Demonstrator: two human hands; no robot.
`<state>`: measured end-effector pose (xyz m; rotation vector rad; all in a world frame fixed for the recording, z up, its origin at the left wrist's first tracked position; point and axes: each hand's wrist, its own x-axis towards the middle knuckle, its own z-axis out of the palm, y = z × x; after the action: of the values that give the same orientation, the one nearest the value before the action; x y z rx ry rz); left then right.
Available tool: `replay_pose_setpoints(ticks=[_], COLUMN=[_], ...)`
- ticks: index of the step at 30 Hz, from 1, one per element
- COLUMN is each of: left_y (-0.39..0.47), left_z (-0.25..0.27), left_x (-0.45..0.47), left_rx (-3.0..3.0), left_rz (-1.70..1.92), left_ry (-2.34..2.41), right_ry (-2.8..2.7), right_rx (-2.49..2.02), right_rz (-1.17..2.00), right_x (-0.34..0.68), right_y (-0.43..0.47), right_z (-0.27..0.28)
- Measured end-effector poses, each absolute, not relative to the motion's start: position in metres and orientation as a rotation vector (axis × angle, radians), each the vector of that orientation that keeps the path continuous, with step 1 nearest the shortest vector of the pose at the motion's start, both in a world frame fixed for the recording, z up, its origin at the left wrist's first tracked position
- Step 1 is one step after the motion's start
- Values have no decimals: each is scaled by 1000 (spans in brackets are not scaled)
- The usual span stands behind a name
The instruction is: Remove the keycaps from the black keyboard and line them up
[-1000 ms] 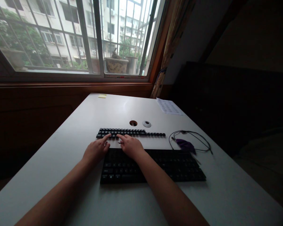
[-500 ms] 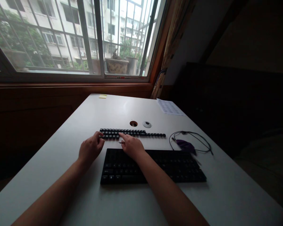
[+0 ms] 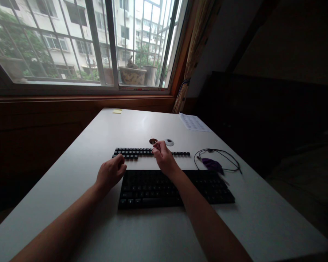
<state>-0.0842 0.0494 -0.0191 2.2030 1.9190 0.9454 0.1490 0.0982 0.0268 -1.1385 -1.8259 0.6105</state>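
Loose black keycaps [image 3: 132,152] lie in rows on the white desk, just beyond a black keyboard [image 3: 150,199]. My left hand [image 3: 111,171] is closed with curled fingers at the left end of these rows, by the keyboard's upper left corner. What its fingertips hold, if anything, is hidden. My right hand [image 3: 164,158] is raised over the rows, thumb and fingers pinched together close to the cable hole [image 3: 153,141]. Something small may be in the pinch, too unclear to name. My right forearm crosses above the keyboard and covers part of its keys.
To the right lie a looped black cable [image 3: 228,156] and a purple cloth-like item [image 3: 212,165]. A round grommet cover [image 3: 169,142] sits beside the hole. Printed paper [image 3: 194,122] and a yellow sticky note [image 3: 117,111] lie at the desk's far edge, below a barred window.
My right hand has lifted from the keycap rows and moved right and away from me, its pointing finger now curled in. My left hand has drawn slightly right and back, fingers more closed.
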Motion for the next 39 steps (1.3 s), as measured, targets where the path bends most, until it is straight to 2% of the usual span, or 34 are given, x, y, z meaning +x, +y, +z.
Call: replay_pose_setpoints(ticks=[3, 5, 11, 24, 32, 39], left_y=[50, 50, 51, 52, 49, 49], left_z=[-20, -21, -24, -25, -25, -23], left_x=[-84, -85, -86, -85, -83, -83], left_rx=[2206, 2209, 2226, 2216, 2243, 2346], left_rz=[959, 971, 980, 957, 916, 860], left_ry=[1882, 1846, 1726, 1657, 1616, 1535], right_ry=[-1751, -1723, -1972, -2254, -2347, -2121], right_rx=[-1121, -1108, -1189, -1193, -1133, -1179], right_rz=[878, 949, 593, 527, 627, 987], right_x=[158, 163, 172, 189, 192, 200], right_y=[92, 83, 53, 51, 44, 56], right_z=[42, 47, 42, 37, 42, 31])
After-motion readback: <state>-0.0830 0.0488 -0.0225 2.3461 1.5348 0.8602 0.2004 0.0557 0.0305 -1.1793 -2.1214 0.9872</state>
